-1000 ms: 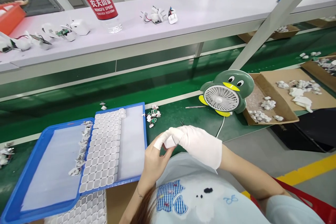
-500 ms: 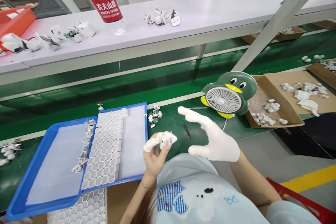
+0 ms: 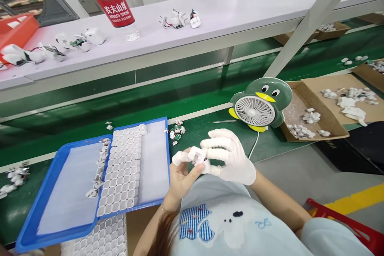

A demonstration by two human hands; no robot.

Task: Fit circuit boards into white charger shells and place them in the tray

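Observation:
Between thumb and fingers, my left hand holds a small white plug housing with metal prongs showing. My gloved right hand has come up against the housing's right side, its thumb and fingertips closed on it. To the left, a blue tray carries rows of white housings. A second blue tray holds a line of white pieces with metal parts. Small green circuit boards with wires lie in a pile just right of the trays.
A green penguin-shaped fan stands behind my right hand, its cable running forward. Cardboard boxes with white parts are at the right. A shelf above bears a water bottle and loose plug parts.
My right hand has moved left and down from its spread pose and closed on the housing. My left hand has shifted slightly right, and the housing's prongs now show.

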